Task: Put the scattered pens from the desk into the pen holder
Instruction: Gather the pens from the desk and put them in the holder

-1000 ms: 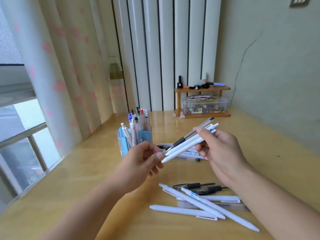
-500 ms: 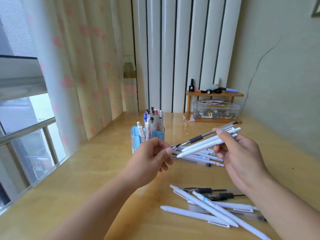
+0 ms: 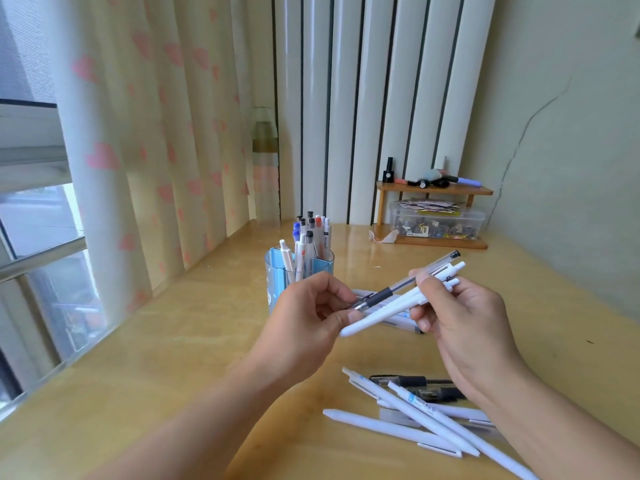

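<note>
My right hand grips a small bundle of pens above the desk: two white ones and a clear one with a black grip. The fingers of my left hand pinch the tip end of that bundle. Just behind my left hand stands the blue see-through pen holder, with several pens upright in it. Several white and black pens lie scattered on the desk under my right forearm. A few more pens lie behind the held bundle, mostly hidden.
The wooden desk runs to a window and pink-heart curtain on the left. At the back right stands a small wooden shelf with bottles on top and a clear plastic box of small items under it.
My left hand has come back to the tips of the pens that my right hand holds and now pinches them. The view has shifted a little to the left.
</note>
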